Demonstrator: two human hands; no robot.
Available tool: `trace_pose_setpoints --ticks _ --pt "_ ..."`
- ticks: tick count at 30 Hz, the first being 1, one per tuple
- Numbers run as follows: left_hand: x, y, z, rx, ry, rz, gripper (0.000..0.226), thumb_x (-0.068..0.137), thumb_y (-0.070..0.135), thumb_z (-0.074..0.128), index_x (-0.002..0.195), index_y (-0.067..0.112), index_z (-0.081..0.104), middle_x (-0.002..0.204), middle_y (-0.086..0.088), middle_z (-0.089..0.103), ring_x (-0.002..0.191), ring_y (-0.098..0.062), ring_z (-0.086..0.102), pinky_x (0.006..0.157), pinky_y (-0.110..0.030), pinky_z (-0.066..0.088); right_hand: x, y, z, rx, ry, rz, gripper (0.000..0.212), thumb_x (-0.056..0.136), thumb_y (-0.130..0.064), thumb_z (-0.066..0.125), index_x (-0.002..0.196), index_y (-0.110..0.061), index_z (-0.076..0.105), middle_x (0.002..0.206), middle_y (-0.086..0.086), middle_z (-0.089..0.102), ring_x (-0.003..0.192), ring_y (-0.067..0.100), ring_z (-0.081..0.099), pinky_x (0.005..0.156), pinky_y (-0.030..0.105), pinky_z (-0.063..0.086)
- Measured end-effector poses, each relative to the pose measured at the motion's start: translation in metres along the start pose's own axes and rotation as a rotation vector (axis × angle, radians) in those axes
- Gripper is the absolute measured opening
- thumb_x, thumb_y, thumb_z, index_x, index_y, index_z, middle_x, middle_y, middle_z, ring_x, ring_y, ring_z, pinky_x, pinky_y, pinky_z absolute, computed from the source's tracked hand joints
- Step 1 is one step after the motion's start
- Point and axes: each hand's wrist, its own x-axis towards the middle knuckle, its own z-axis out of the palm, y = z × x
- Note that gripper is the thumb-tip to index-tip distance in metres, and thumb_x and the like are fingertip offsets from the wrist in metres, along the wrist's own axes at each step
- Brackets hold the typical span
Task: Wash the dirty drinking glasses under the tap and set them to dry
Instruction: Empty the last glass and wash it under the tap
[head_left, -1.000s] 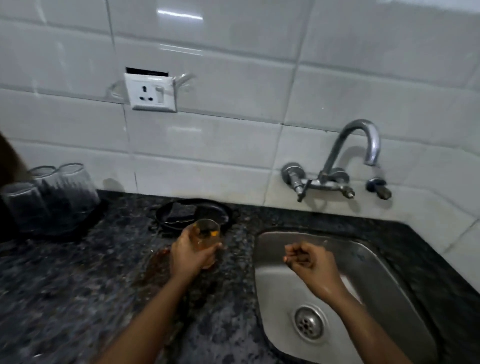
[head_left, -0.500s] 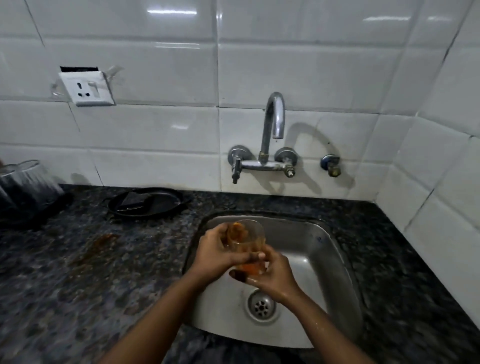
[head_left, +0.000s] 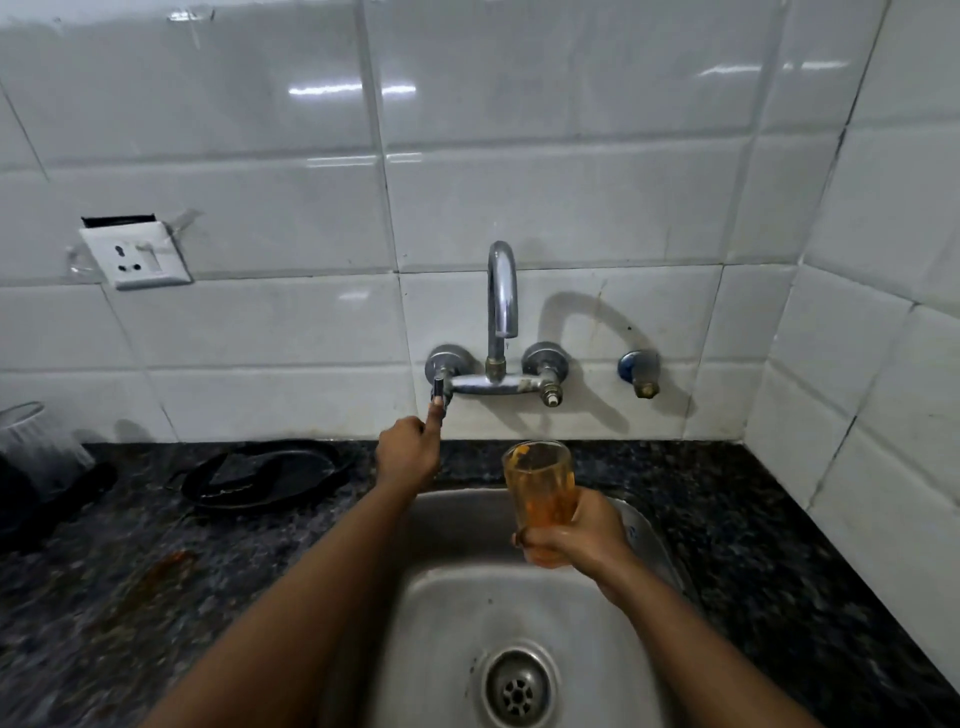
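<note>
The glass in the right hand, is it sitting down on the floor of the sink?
No, the right hand grips the orange-stained glass upright, in the air above the sink.

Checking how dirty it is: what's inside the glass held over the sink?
Orange residue coats the inside of the glass. The right hand wraps its base, hiding whatever sits at the bottom.
</note>
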Motion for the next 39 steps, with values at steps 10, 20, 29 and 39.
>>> trace_pose_setpoints --ticks 10,20,29,39 --pt "0.038 0.006 0.024 -0.458 -0.017 -0.306 0.075 0.095 0.055 0.021 0.087 -0.009 0.059 0.08 -0.026 0.067 0.071 -0.036 0.066 0.063 -0.041 0.059 0.009 0.002 0.006 0.006 0.001 0.056 0.038 0.049 -0.016 0.086 0.081 -0.017 0.067 0.084 0.006 0.073 0.078 0.019 0.07 0.073 0.037 0.059" --pt "-0.033 0.015 0.008 -0.585 -0.238 -0.015 0.017 0.09 0.02 0.058 0.086 0.005 0.066 0.076 -0.008 0.068 0.069 -0.017 0.065 0.063 -0.023 0.056 0.006 -0.008 0.01 -0.006 -0.108 0.038 0.042 0.065 -0.004 0.079 0.103 -0.009 0.059 0.098 0.006 0.067 0.084 0.015 0.064 0.068 0.021 0.055" --pt "-0.058 0.024 -0.007 -0.107 -0.255 0.569 0.031 0.091 0.036 0.053 0.08 0.01 0.068 0.06 0.01 0.055 0.053 0.0 0.052 0.052 -0.012 0.038 0.005 -0.012 0.008 -0.293 -0.021 -0.114 0.071 0.057 -0.018 0.086 0.119 -0.017 0.052 0.107 -0.002 0.058 0.103 0.019 0.056 0.075 0.023 0.043" --pt "-0.06 0.026 0.016 1.115 -0.766 1.004 0.072 0.085 0.007 0.06 0.145 0.021 0.024 0.156 -0.007 0.014 0.145 -0.026 0.012 0.117 -0.05 0.015 0.028 -0.005 0.01 -0.714 -0.009 -0.383 0.058 0.071 -0.015 0.074 0.122 -0.019 0.047 0.123 0.009 0.051 0.116 0.025 0.047 0.095 0.035 0.045"
